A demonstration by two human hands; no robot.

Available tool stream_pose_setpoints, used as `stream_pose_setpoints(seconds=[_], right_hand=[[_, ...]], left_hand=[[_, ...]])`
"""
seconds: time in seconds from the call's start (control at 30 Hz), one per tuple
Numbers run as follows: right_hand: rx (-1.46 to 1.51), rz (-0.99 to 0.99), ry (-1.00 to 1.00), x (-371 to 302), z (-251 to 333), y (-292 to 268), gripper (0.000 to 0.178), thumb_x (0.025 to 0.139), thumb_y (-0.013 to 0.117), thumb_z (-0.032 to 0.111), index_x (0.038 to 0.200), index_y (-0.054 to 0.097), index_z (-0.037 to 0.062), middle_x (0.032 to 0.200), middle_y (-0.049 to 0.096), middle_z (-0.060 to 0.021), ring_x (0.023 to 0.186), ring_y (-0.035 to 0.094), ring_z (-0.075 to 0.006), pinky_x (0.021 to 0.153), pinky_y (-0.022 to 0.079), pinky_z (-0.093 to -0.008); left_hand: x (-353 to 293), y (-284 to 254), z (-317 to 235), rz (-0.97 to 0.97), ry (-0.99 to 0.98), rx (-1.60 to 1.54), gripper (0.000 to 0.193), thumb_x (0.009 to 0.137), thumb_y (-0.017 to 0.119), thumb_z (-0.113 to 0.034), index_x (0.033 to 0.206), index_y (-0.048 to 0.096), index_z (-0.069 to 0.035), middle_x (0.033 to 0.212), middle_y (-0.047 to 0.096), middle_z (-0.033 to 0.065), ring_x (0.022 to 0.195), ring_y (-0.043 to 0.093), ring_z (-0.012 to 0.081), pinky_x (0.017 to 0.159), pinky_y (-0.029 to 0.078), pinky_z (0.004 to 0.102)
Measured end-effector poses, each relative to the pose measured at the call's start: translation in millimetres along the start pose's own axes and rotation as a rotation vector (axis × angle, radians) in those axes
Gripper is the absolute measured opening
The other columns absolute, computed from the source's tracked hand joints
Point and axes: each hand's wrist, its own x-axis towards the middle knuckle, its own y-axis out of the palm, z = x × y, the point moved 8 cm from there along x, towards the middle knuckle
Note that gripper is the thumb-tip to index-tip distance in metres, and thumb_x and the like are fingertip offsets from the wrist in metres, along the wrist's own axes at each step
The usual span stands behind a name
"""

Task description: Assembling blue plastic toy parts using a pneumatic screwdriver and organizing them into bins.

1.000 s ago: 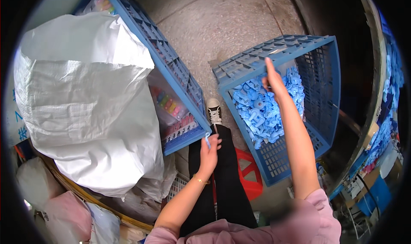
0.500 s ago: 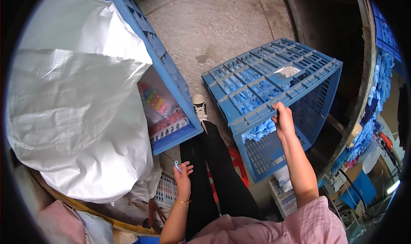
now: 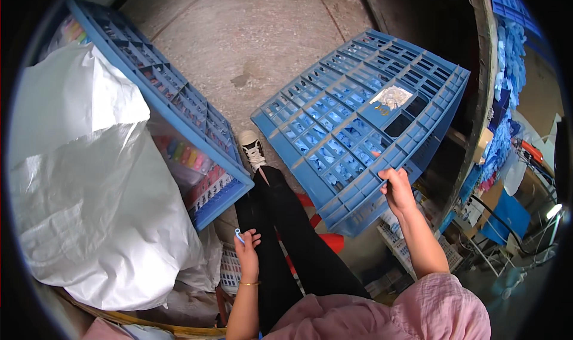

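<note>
My right hand (image 3: pixel 396 188) is closed over the edge of a big blue plastic crate (image 3: pixel 334 134). The crate is tilted, its slatted side facing up at me and a torn pale label (image 3: pixel 391 97) stuck on it. Through the slats show many light-blue pieces (image 3: pixel 352 128), their kind not clear. In front of my dark trousers, my left hand (image 3: pixel 248 250) pinches a small light-blue piece with a ring at one end (image 3: pixel 239 235). Left of that hand, a silvery-white sheet (image 3: pixel 95 179) covers much of another blue crate (image 3: pixel 173 95), which holds bagged multicoloured pieces (image 3: pixel 182 155).
My shoe (image 3: pixel 252 149) stands on the concrete floor (image 3: pixel 256 48) between both crates. On the right, a worn board edge (image 3: pixel 486 71) rises beside heaped light-blue pieces (image 3: pixel 507 65). Something red (image 3: pixel 328 241) lies behind my legs, and white baskets (image 3: pixel 444 253) stand below the tilted crate.
My right hand has tipped the crate, so its opening, which faced me before, has turned out of sight. The view has shifted, and my left hand still pinches the ring-ended piece.
</note>
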Motion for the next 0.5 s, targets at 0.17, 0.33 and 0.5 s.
stream_pose_setpoints(seconds=[0.17,0.33,0.5], right_hand=[[0.031,0.015,-0.008,-8,-5,-14,0.049,0.081,0.055,0.007,0.129,0.055,0.0007,0.071,0.049,0.0051,0.055,0.04,-0.0044,0.05,0.034,-0.0201],[0.038,0.004,0.009,-17,-9,-18,0.05,0.081,0.054,0.007,0.13,0.054,0.0002,0.071,0.049,0.005,0.056,0.04,-0.0044,0.05,0.034,-0.0203],[0.041,-0.004,0.02,-19,-10,-15,0.051,0.081,0.054,0.007,0.131,0.053,0.0002,0.071,0.049,0.0049,0.055,0.04,-0.0044,0.051,0.034,-0.0201]], left_hand=[[4,-1,5,0.018,-0.012,0.028,0.02,0.101,0.05,-0.027,0.106,0.048,-0.007,0.106,0.063,0.0089,0.088,0.063,0.0153,0.078,0.052,0.0281],[4,-4,4,0.015,-0.026,0.041,0.019,0.102,0.049,-0.024,0.104,0.049,-0.005,0.105,0.063,0.0092,0.087,0.063,0.0141,0.077,0.052,0.0261],[6,-4,7,0.025,-0.048,0.038,0.018,0.101,0.05,-0.023,0.104,0.049,-0.005,0.105,0.063,0.0093,0.087,0.063,0.0139,0.077,0.052,0.0259]])
